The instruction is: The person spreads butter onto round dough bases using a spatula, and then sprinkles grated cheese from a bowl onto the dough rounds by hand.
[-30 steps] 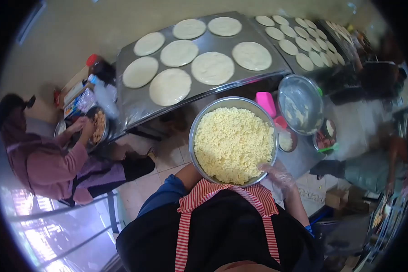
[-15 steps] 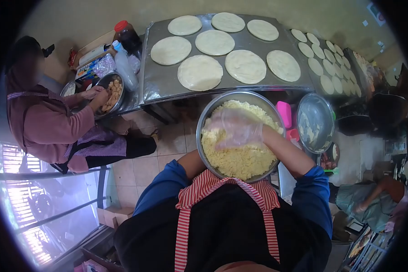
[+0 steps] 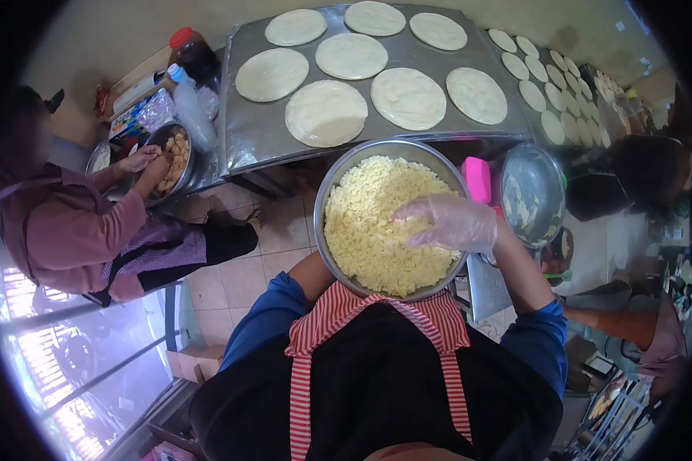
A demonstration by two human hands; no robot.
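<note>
On worktop (image 3: 244, 132): dough rounds (image 3: 409, 98). Before worktop: bowl (image 3: 430, 157) containing crumbs (image 3: 354, 230). Right of bowl: basin (image 3: 532, 175). Left of worktop: bottle (image 3: 193, 115).

From my remote station I read pale yellow crumbs (image 3: 365, 253) in a silver-grey bowl (image 3: 321, 230). Clock positions from the bowl follow. 12 o'clock: cream dough rounds (image 3: 327, 114), grey tabletop (image 3: 255, 127). 2 o'clock: bright pink container (image 3: 476, 181). 6 o'clock: red-and-white striped apron strap (image 3: 301, 399), black garment (image 3: 377, 369). 9 o'clock: a co-worker's mauve sleeve (image 3: 73, 242). 10 o'clock: red jar lid (image 3: 181, 36).
</note>
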